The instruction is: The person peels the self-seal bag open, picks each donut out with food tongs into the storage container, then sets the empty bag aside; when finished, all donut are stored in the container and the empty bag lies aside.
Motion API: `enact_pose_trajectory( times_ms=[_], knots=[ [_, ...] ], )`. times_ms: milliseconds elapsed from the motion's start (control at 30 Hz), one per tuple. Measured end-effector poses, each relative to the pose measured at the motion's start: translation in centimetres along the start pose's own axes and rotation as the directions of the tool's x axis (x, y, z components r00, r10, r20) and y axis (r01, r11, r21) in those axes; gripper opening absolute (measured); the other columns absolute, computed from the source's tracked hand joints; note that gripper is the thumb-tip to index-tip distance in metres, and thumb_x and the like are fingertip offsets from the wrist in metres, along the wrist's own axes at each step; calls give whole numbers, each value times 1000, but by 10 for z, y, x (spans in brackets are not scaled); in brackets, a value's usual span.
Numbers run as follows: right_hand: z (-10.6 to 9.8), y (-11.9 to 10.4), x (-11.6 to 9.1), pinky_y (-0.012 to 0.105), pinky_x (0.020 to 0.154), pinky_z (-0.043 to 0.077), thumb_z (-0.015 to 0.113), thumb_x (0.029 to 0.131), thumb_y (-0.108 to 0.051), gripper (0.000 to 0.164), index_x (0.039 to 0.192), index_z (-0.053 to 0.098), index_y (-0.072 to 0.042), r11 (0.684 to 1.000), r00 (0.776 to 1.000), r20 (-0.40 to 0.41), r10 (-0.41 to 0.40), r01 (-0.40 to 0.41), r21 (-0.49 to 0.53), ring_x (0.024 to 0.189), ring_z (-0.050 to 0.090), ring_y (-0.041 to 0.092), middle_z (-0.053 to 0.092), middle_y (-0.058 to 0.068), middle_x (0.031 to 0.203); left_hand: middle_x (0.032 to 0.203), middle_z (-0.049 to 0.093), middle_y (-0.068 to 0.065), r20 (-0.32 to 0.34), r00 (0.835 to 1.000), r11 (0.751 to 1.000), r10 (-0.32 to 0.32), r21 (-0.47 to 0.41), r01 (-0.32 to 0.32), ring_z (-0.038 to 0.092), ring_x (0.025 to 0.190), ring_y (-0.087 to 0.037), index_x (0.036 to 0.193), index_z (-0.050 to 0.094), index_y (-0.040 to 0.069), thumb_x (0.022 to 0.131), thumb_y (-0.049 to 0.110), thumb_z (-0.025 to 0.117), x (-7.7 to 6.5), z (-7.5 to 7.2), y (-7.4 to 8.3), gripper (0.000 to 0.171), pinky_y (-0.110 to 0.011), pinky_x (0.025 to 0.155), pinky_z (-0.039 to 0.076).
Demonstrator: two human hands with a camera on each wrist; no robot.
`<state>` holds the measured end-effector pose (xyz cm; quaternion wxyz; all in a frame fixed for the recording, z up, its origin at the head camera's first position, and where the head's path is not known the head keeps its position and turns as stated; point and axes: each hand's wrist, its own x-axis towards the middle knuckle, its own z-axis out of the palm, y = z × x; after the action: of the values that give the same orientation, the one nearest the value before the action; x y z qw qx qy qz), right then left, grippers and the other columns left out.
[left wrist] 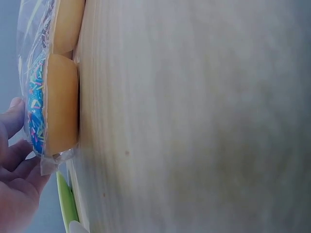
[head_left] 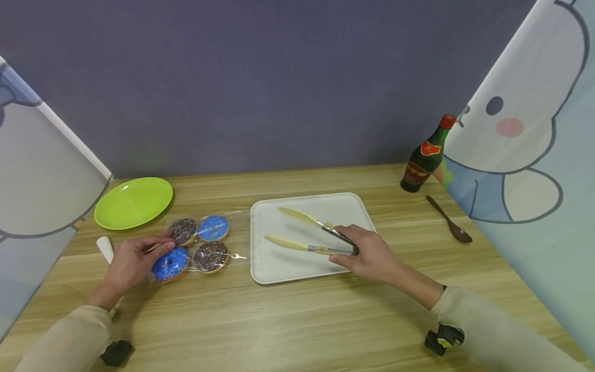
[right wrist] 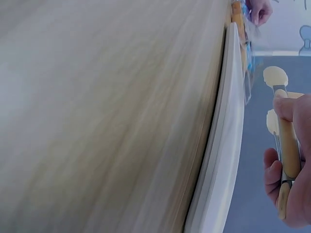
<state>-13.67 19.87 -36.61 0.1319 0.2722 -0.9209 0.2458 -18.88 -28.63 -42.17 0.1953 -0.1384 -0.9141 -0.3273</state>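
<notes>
Left fingers (left wrist: 14,117) touch wrapped doughnuts (head_left: 205,253); grip looks unclear.

Count, head view. Blue-iced donuts (head_left: 214,228): qty 2. Choc.-iced donuts (head_left: 211,256): qty 2. Donut tot. = 4. Clear plastic wrap (head_left: 238,256) on same: no. of pcs can't tell. Tongs (head_left: 325,251): 1 pr, w/ 2 cream tips (head_left: 284,241). White tray (head_left: 265,268): 1. Lime-grn plate (head_left: 135,204): 1. Dk-grn bottle (head_left: 422,161): 1, w/ 1 red cap (head_left: 448,121) & 2 vis. labels (head_left: 415,173). Dk-brn spoon (head_left: 449,220): 1. White handle (head_left: 106,249), partly hidden: 1. Hands: 2, i.e. 1 left hand (head_left: 132,258) + 1 right hand (head_left: 372,253). Beige sleeves (head_left: 492,320): 2. Wood-grain table (head_left: 297,320): 1. Printed cartoon figs. (head_left: 525,134): 2, 1 ea. side panel.
</notes>
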Motion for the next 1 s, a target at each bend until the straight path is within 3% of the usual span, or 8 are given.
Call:
enact_pose_trajectory(
  times_ms=[133, 367, 500, 567, 667, 733, 1000],
  knots=[
    [10, -8, 11, 19, 52, 38, 61, 70, -47, 55, 114, 52, -14, 1000, 1000, 14, -22, 22, -12, 59, 45, 4, 55, -7, 96, 92, 61, 11, -40, 999, 1000, 11, 10, -11, 48, 88, 9, 78, 66, 30, 72, 36, 64, 0, 12, -26, 9, -1, 65, 34],
    [23, -20, 25, 20, 54, 39, 60, 71, -47, 54, 113, 52, -13, 997, 995, 81, -61, 64, -40, 61, 48, 4, 55, -8, 95, 92, 61, 11, -44, 999, 1000, -3, 30, 4, 48, 88, 8, 78, 66, 29, 72, 35, 65, -1, 13, -30, 9, -1, 66, 32],
    [29, -24, 30, 19, 51, 39, 58, 72, -49, 54, 113, 52, -14, 995, 989, 124, -77, 84, -52, 55, 44, -2, 55, -8, 94, 92, 62, 6, -27, 1000, 1000, 0, 28, 1, 48, 88, 9, 78, 67, 26, 72, 33, 65, -1, 8, -18, 10, -1, 66, 33],
    [31, -25, 33, 19, 52, 39, 57, 73, -50, 55, 114, 52, -14, 995, 987, 139, -81, 89, -53, 55, 45, -2, 55, -8, 95, 93, 62, 1, -1, 1000, 1000, -7, 17, 7, 49, 89, 5, 79, 68, 21, 73, 31, 64, -1, 1, -4, 12, -2, 66, 33],
    [33, -27, 37, 22, 53, 40, 56, 73, -50, 56, 114, 51, -14, 994, 982, 167, -91, 98, -37, 60, 49, 2, 56, -6, 95, 94, 62, -5, 35, 999, 1000, -15, 0, 15, 50, 90, -1, 81, 68, 14, 75, 29, 63, 0, -7, 15, 16, -3, 66, 34],
    [35, -28, 40, 23, 55, 41, 56, 73, -51, 56, 115, 51, -14, 994, 978, 182, -98, 105, -29, 64, 51, 5, 56, -5, 95, 94, 62, -6, 40, 999, 1000, -13, -4, 13, 49, 90, 0, 81, 68, 13, 75, 28, 63, 1, -9, 19, 16, -3, 66, 34],
    [41, -26, 53, 25, 60, 42, 57, 73, -48, 56, 116, 51, -13, 988, 958, 241, -152, 156, 5, 71, 54, 9, 57, -2, 96, 94, 62, 6, -7, 1000, 1000, 3, 23, -3, 48, 89, 6, 80, 67, 27, 73, 37, 63, 0, 8, -19, 13, -1, 66, 33]
  ],
)
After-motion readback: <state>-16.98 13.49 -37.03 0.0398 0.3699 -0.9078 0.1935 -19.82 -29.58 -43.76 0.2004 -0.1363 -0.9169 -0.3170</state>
